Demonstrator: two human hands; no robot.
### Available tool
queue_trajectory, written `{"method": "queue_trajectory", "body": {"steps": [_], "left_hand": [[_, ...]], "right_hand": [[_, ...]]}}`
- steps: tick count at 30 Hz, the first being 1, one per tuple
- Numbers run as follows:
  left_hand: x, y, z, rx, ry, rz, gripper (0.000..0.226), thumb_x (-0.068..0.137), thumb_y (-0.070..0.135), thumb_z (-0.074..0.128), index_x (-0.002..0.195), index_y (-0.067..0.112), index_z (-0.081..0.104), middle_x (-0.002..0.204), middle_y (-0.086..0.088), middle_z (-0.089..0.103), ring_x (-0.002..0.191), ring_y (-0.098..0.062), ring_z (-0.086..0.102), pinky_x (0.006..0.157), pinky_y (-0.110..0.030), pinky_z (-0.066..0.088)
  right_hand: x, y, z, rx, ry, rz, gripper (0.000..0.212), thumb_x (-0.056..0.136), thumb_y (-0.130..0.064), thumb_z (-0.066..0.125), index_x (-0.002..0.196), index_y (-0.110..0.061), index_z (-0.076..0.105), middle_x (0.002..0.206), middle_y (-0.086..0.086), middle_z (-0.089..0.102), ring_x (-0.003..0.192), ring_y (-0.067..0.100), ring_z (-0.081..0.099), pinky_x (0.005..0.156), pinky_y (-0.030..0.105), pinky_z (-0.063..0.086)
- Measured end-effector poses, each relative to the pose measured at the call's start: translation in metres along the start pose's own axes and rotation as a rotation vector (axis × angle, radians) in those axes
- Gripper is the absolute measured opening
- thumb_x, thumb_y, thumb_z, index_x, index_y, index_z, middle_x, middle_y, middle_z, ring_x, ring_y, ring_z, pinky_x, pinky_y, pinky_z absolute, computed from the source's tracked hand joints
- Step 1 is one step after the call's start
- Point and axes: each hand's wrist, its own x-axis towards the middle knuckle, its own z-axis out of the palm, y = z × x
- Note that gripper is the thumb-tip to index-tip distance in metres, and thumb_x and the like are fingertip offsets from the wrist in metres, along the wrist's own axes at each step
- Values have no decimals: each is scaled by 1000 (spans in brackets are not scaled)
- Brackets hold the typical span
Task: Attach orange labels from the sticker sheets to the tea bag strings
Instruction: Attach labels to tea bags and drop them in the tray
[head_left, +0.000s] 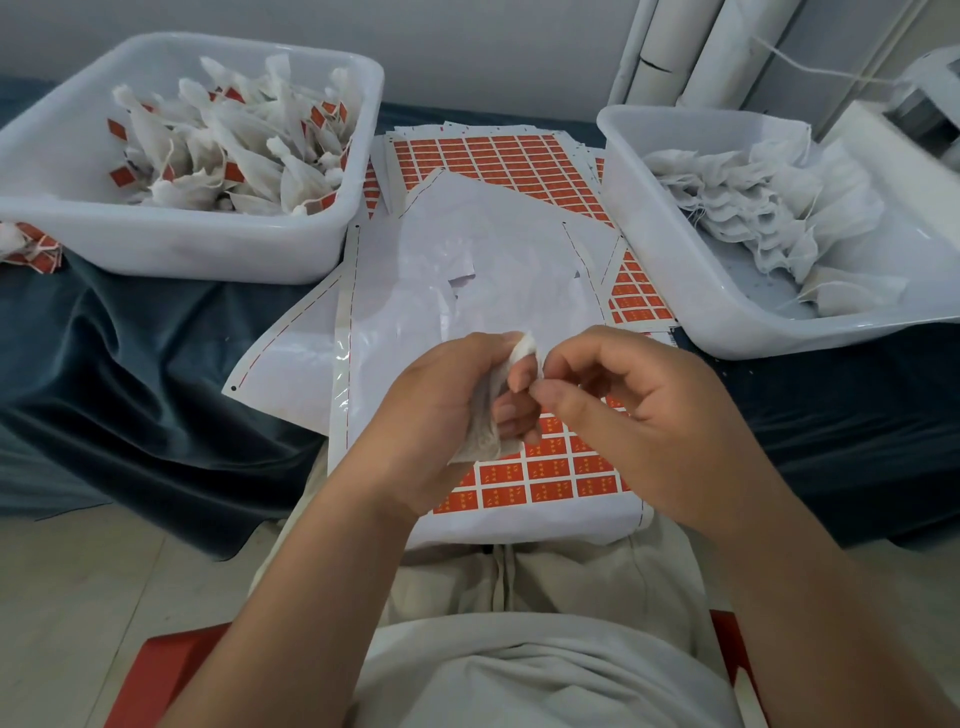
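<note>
From my end, the left hand (431, 415) grips a bag (484, 437) in curled fingers, just above the sheet (519, 525). The right hand (639, 410) has thumb and forefinger pinched together at the bag's top. The string is too fine to see, so I cannot tell whether they hold it. My worry: a lost string means fumbling, and a label (551, 490) pressed on crooked could stick to skin or the bag instead

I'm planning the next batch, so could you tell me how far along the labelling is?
Done: the left tub holds many labelled bags. In hand: the left hand grips one tea bag, the right hand pinching at its top. Left: unlabelled bags wait in the right tub.
</note>
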Motion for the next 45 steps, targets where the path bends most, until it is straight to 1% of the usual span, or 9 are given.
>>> {"method": "queue_trajectory", "body": {"steps": [6, 12, 19, 26, 30, 32, 34, 40, 45], "left_hand": [[-2, 5, -1, 26, -2, 3, 52, 104, 22, 35, 59, 24, 60, 53, 6, 44, 50, -9, 42, 70, -31, 46], [-1, 5, 1, 69, 21, 5, 56, 105, 19, 32, 57, 25, 61, 52, 5, 44, 49, -9, 42, 70, -31, 47], [3, 6, 4, 274, 203, 6, 35, 80, 27, 43, 49, 24, 57, 52, -1, 43, 52, -15, 43, 69, -35, 47], [-4, 0, 0, 594, 283, 154, 43, 89, 53, 40, 60, 33, 66, 65, 4, 58, 65, -6, 57, 69, -26, 56], [3, 1, 2, 310, 208, 15, 43, 91, 40, 43, 53, 26, 58, 55, 0, 46, 58, -16, 46, 75, -38, 48], [2, 2, 1, 91, 33, -27, 45, 97, 35, 42, 56, 24, 57, 52, 4, 43, 52, -13, 43, 71, -33, 46], [-1, 3, 0, -30, -77, -41, 46, 102, 33, 41, 60, 24, 57, 53, 7, 43, 50, -9, 44, 68, -29, 45], [-2, -2, 3, 274, 98, 42, 43, 96, 44, 47, 60, 20, 55, 58, -1, 47, 62, -22, 44, 80, -50, 41], [-4, 1, 5, 334, 169, 59, 45, 95, 49, 48, 58, 27, 61, 59, 2, 50, 60, -13, 50, 77, -41, 47]], "right_hand": [[0, 0, -2, 31, -6, 17, 11, 102, -23, 66, 97, -31, 71, 87, -18, 72, 84, 7, 69, 72, 11, 49], [0, -5, 7, -163, 202, -94, 16, 91, -24, 71, 89, -39, 66, 85, -23, 68, 89, 2, 66, 71, 11, 49], [-3, -8, 9, -213, 223, -105, 16, 94, -20, 71, 92, -36, 69, 87, -26, 68, 87, 0, 66, 73, 8, 48], [-3, -1, 11, -327, 263, -61, 9, 94, -25, 69, 90, -25, 77, 81, -17, 70, 82, 6, 66, 70, 11, 48], [-1, 5, 9, 173, 132, 112, 19, 95, -23, 65, 82, -33, 76, 81, -10, 75, 78, 11, 72, 70, 18, 56], [3, 8, 9, 579, -26, 249, 25, 95, -18, 60, 79, -26, 77, 92, 12, 72, 88, 39, 66, 79, 37, 58], [8, 12, 8, 766, -119, 315, 27, 94, -16, 58, 75, -23, 76, 98, 23, 60, 94, 41, 54, 81, 41, 52], [7, 20, 4, 643, -158, 257, 24, 89, -51, 76, 89, -28, 79, 95, 3, 79, 95, 20, 76, 86, 27, 58], [6, 19, -3, 452, -87, 254, 17, 96, -37, 73, 95, -21, 80, 97, 8, 80, 94, 22, 77, 85, 28, 60]]}}
